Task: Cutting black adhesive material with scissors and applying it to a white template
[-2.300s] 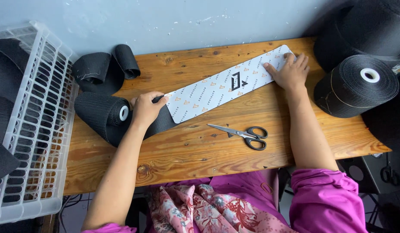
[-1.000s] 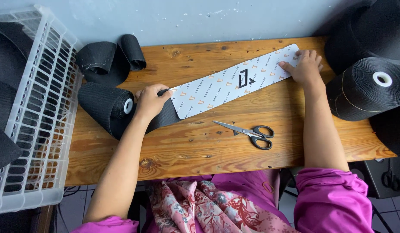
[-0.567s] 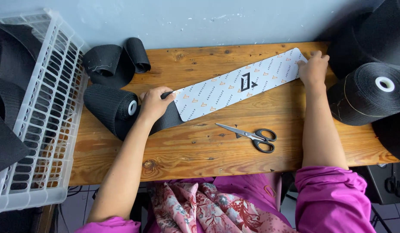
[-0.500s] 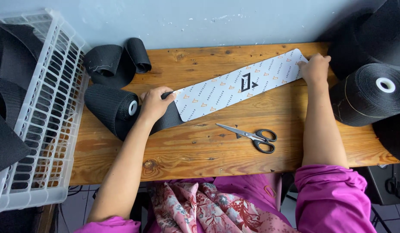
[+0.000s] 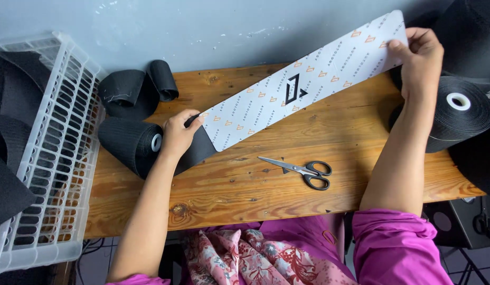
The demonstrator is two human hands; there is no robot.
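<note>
Right hand (image 5: 422, 58) pinches raised end of printed strip (image 5: 303, 87); left hand (image 5: 177, 134) pins other end beside black roll (image 5: 131, 145). Risk: strip slides askew if left-hand pressure slackens.

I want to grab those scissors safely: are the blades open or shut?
Shut. The scissors lie flat on the wooden table, blades together in one point, handles side by side, clear of both hands.

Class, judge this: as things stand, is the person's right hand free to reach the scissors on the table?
Probably not at once. The right hand is gripping the raised end of the white patterned strip. The scissors lie uncovered on the wooden table, so the path looks clear once it lets go.
</note>
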